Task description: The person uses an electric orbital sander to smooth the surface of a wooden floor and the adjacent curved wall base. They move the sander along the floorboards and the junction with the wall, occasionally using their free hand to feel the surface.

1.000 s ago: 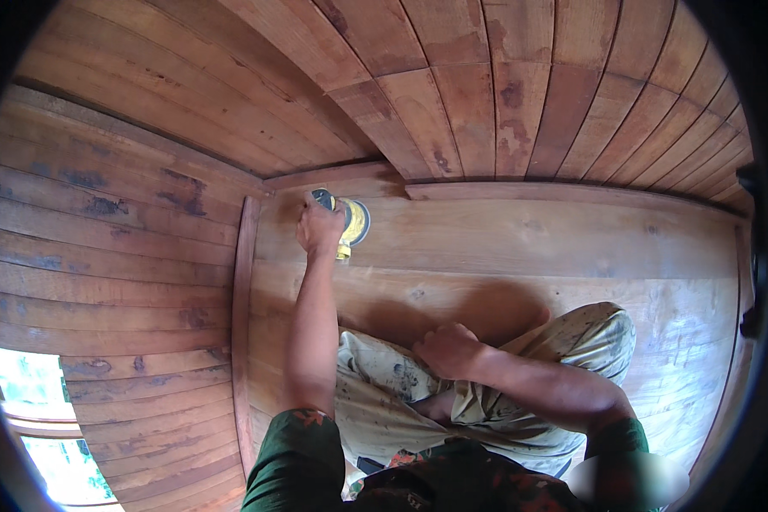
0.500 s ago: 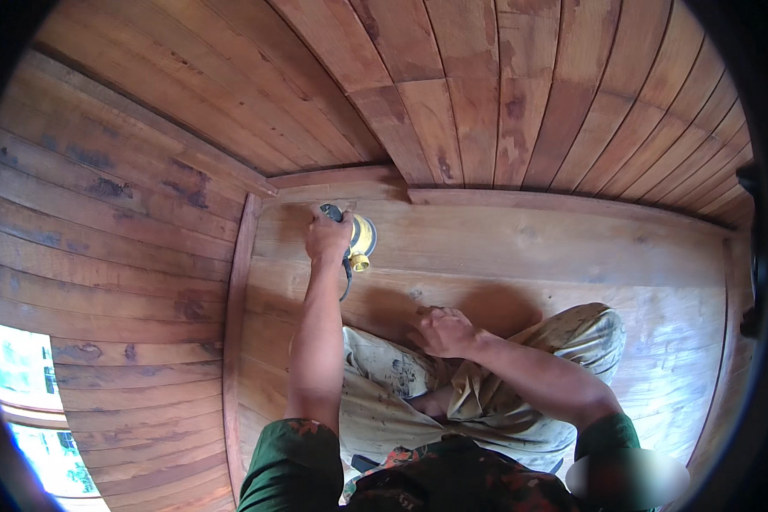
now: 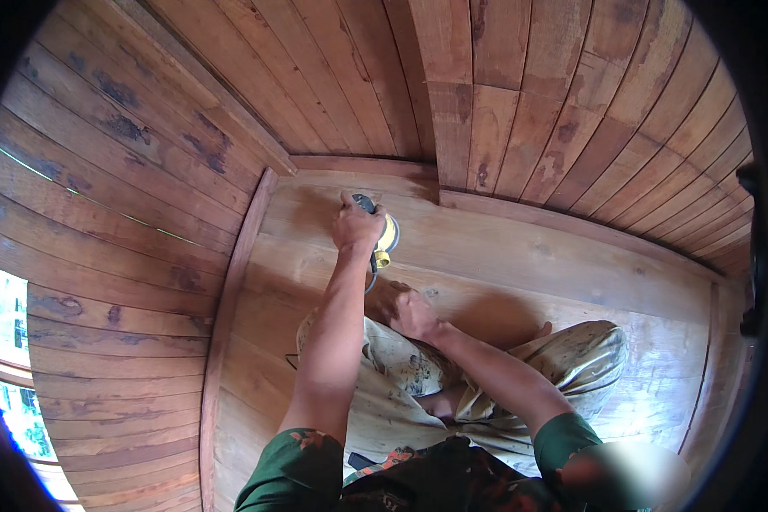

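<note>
A yellow and black power sander (image 3: 390,235) rests on the wooden floor near the far left corner. My left hand (image 3: 357,226) is closed over its black top, with the arm stretched forward. A dark cord (image 3: 372,277) hangs from the sander's near side, beside my left wrist. Nearer to me, my right hand (image 3: 410,311) is low over the floor, just in front of my legs. Its fingers are curled in, and whatever they may hold is hidden.
Bare floorboards (image 3: 520,247) stretch to the right. A plank wall (image 3: 111,230) with dark stains and a bright window (image 3: 4,316) stands on the left. Another plank wall (image 3: 520,119) juts out ahead, trimmed along its foot. My crossed legs in stained trousers (image 3: 572,358) take up the near floor.
My right hand has moved left, closer to the sander and my left forearm. The view has turned a little; my left hand keeps its grip on the sander.
</note>
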Action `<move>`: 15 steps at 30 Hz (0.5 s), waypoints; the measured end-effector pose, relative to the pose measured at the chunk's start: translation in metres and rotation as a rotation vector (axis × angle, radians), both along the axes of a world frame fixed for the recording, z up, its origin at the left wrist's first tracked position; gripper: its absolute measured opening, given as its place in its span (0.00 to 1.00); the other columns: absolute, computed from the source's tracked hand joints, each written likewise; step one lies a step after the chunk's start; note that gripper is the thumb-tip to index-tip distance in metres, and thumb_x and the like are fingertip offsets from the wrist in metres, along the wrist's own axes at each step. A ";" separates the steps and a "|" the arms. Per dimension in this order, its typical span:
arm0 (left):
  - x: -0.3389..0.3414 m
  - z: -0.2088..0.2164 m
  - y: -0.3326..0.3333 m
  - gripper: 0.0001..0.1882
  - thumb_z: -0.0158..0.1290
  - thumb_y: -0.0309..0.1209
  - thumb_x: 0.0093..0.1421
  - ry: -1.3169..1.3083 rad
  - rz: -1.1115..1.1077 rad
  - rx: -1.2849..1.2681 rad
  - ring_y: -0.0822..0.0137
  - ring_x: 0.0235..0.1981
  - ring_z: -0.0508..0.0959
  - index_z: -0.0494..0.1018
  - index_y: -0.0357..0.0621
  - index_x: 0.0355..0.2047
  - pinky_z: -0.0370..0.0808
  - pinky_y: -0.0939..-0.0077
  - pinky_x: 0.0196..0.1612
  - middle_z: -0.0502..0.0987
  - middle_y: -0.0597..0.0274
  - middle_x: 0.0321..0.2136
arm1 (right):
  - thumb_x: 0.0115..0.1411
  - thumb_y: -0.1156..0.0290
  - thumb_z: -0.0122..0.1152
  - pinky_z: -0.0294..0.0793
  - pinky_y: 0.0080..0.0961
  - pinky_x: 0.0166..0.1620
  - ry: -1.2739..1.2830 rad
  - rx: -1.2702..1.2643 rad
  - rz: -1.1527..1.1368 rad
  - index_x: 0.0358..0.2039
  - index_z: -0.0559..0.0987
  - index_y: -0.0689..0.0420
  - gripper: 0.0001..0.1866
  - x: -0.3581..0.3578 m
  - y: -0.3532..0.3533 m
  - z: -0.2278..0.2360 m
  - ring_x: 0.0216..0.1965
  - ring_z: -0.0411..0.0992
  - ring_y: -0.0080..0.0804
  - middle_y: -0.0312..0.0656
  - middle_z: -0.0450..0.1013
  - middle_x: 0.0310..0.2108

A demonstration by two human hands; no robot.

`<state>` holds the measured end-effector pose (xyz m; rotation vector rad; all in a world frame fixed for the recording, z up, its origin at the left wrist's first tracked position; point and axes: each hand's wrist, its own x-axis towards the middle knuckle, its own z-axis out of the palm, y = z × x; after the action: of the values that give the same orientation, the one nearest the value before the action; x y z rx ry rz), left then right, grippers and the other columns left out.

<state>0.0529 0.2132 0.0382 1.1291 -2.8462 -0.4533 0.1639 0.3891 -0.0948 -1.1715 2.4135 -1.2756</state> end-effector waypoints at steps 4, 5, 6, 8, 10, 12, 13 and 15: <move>-0.003 0.002 -0.006 0.45 0.64 0.53 0.60 -0.001 0.063 0.022 0.40 0.57 0.82 0.63 0.37 0.67 0.81 0.47 0.60 0.82 0.36 0.53 | 0.65 0.65 0.64 0.76 0.51 0.66 -0.173 0.060 -0.057 0.66 0.74 0.67 0.30 -0.013 0.005 0.017 0.62 0.74 0.65 0.65 0.74 0.62; -0.002 0.001 -0.006 0.45 0.64 0.53 0.60 0.011 0.085 0.003 0.40 0.58 0.81 0.63 0.38 0.68 0.81 0.47 0.60 0.81 0.37 0.54 | 0.64 0.67 0.64 0.76 0.51 0.65 -0.167 0.035 -0.061 0.66 0.74 0.67 0.31 -0.015 0.007 0.022 0.62 0.73 0.66 0.66 0.74 0.62; -0.002 -0.001 -0.005 0.45 0.65 0.53 0.60 0.023 0.104 -0.017 0.40 0.59 0.81 0.64 0.39 0.68 0.81 0.47 0.61 0.80 0.37 0.55 | 0.63 0.69 0.65 0.76 0.51 0.64 -0.163 0.008 -0.067 0.66 0.73 0.67 0.31 -0.017 0.009 0.027 0.62 0.72 0.67 0.66 0.73 0.61; -0.007 -0.006 -0.005 0.44 0.65 0.54 0.61 0.077 0.174 -0.036 0.41 0.63 0.78 0.64 0.42 0.69 0.80 0.45 0.61 0.77 0.38 0.59 | 0.63 0.70 0.65 0.75 0.51 0.65 -0.174 -0.009 -0.076 0.67 0.71 0.66 0.33 -0.022 0.012 0.035 0.63 0.71 0.67 0.65 0.72 0.63; -0.011 -0.014 -0.005 0.43 0.64 0.54 0.61 0.131 0.215 -0.062 0.41 0.65 0.75 0.65 0.44 0.69 0.80 0.44 0.61 0.75 0.39 0.62 | 0.65 0.69 0.64 0.73 0.51 0.68 -0.211 0.015 -0.095 0.70 0.68 0.65 0.35 -0.022 0.015 0.040 0.65 0.71 0.65 0.63 0.70 0.66; -0.016 -0.021 -0.009 0.42 0.64 0.54 0.62 0.182 0.234 -0.104 0.41 0.67 0.73 0.66 0.46 0.70 0.79 0.43 0.61 0.73 0.39 0.64 | 0.66 0.70 0.63 0.73 0.51 0.69 -0.203 -0.074 -0.173 0.72 0.65 0.64 0.36 -0.023 0.013 0.042 0.66 0.70 0.66 0.62 0.68 0.68; -0.021 -0.024 -0.011 0.44 0.64 0.57 0.62 0.179 0.271 -0.110 0.39 0.67 0.72 0.65 0.49 0.71 0.79 0.43 0.61 0.73 0.40 0.64 | 0.67 0.70 0.62 0.73 0.52 0.69 -0.194 -0.126 -0.224 0.74 0.64 0.64 0.36 -0.024 0.012 0.043 0.67 0.69 0.66 0.62 0.67 0.69; -0.026 -0.028 -0.020 0.44 0.64 0.58 0.62 0.203 0.311 -0.065 0.39 0.66 0.73 0.66 0.49 0.70 0.79 0.43 0.61 0.73 0.41 0.64 | 0.68 0.70 0.61 0.72 0.52 0.69 -0.227 -0.198 -0.367 0.75 0.61 0.63 0.37 -0.027 0.009 0.042 0.68 0.68 0.67 0.62 0.66 0.70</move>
<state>0.0267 0.1936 0.0104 1.3932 -2.4386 -0.4234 0.1366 0.3985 -0.0528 -0.5905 2.4450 -1.6829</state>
